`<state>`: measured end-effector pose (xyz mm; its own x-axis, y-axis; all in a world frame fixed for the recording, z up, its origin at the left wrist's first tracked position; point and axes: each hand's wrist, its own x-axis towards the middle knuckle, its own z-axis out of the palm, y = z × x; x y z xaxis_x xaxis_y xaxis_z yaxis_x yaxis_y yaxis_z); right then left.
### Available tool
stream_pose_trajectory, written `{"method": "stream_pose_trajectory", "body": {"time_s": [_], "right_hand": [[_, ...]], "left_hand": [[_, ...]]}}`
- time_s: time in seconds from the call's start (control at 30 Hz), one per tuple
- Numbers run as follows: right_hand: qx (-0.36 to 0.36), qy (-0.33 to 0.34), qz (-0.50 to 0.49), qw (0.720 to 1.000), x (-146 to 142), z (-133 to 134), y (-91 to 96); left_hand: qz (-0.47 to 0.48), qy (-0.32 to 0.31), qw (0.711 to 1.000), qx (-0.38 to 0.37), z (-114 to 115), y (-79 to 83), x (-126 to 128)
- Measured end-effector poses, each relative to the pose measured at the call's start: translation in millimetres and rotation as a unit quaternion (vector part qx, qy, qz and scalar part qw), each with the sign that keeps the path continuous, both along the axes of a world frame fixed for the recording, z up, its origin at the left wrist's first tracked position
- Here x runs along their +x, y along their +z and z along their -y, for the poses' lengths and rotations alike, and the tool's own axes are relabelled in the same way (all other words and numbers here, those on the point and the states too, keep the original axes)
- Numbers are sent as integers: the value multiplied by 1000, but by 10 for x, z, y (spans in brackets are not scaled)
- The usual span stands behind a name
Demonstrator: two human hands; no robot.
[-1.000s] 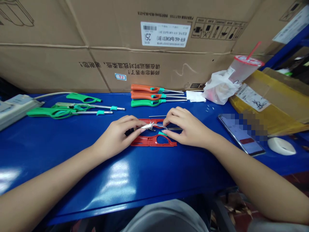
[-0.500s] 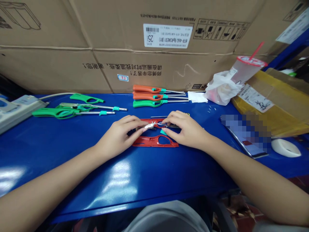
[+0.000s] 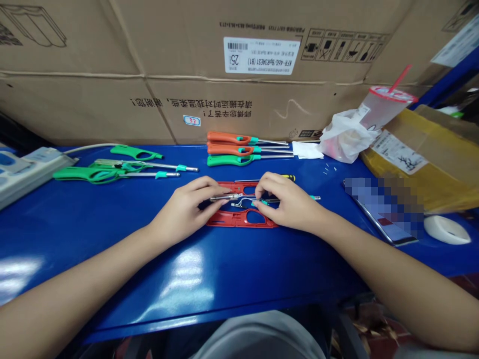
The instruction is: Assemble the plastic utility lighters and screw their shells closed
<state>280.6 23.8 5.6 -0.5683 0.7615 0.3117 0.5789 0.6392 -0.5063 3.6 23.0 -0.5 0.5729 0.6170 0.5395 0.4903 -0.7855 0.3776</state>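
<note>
My left hand (image 3: 194, 202) pinches a small clear fuel tank (image 3: 220, 198) with a metal valve end pointing right. My right hand (image 3: 290, 199) grips the lighter's inner assembly, a metal tube with a teal piece; its teal-ringed tip (image 3: 316, 198) sticks out to the right. White wires (image 3: 243, 200) hang between the hands, with a small dark part at their end. Two red lighter handle halves lie below: the near half (image 3: 224, 219) is beneath the fingers, and the far half (image 3: 235, 186) is partly covered by them.
A screwdriver (image 3: 290, 177) lies behind my right hand. Orange lighters (image 3: 224, 148) and a green lighter (image 3: 224, 160) line the carton (image 3: 112, 109). Green lighter parts (image 3: 86, 173) and a power strip (image 3: 37, 169) are left; a phone (image 3: 381, 214), mouse (image 3: 445, 229) and bagged cup (image 3: 385, 109) are right.
The fuel tank has turned to lie level in my left fingers. The white wires have dropped lower, and the lighter's teal-ringed tip now shows beyond my right hand.
</note>
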Motion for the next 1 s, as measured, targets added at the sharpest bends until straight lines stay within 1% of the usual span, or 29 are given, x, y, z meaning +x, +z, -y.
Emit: {"method": "stream_pose_trajectory", "body": {"time_s": [0.07,0.13,0.2,0.27,0.33,0.4,0.5,0.57,0.63,0.73,0.87,1.0], "right_hand": [[2,-3,19,1000,23,0,26],[3,-11,59,998,46,5,59],[5,-12,102,995,65,10,90],[11,2,125,992,81,12,111],[11,20,126,992,100,9,129],[-6,30,105,994,132,1,154],[-38,33,75,996,198,-13,212],[-42,28,68,996,225,-15,246],[-28,25,42,998,213,-3,255],[26,30,10,999,124,35,210],[90,25,63,994,-10,75,97],[108,45,49,992,-42,68,41]], "left_hand": [[-11,-7,1000,23,0,6,2],[-21,-9,999,40,3,9,2],[-19,-2,999,41,6,3,-4],[-7,6,1000,28,5,-16,-15],[5,11,1000,11,1,-39,-29],[11,16,1000,0,-6,-55,-38],[12,22,1000,-8,-12,-53,-37],[11,18,1000,-8,-10,-36,-24],[10,14,1000,-6,-1,-17,-3],[19,6,1000,-4,30,8,32],[42,-15,999,5,87,32,78],[54,-32,998,16,119,43,109]]}}
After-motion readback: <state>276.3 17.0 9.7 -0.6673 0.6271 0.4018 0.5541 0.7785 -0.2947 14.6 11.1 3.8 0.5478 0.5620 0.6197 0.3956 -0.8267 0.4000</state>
